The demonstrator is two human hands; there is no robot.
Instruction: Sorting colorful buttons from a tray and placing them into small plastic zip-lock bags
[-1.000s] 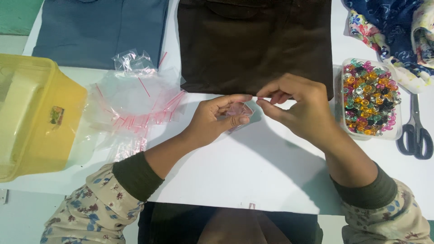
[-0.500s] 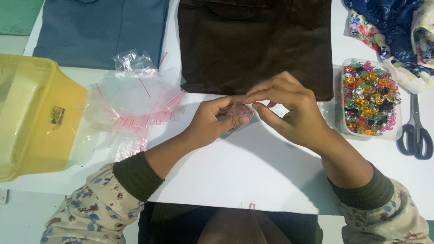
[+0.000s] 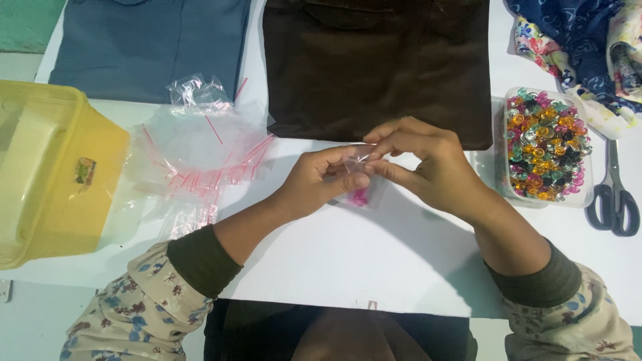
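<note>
White table; both hands' fingers clamped on small bag, bead tub at 3 o'clock; loose pinch risks spilling beads.

Both forearms angle inward, left hand and right hand meeting with fingers pinched together.

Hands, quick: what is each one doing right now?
Left hand: closed, pinching the small clear bag.
Right hand: closed, pinching the same bag's top.
</note>
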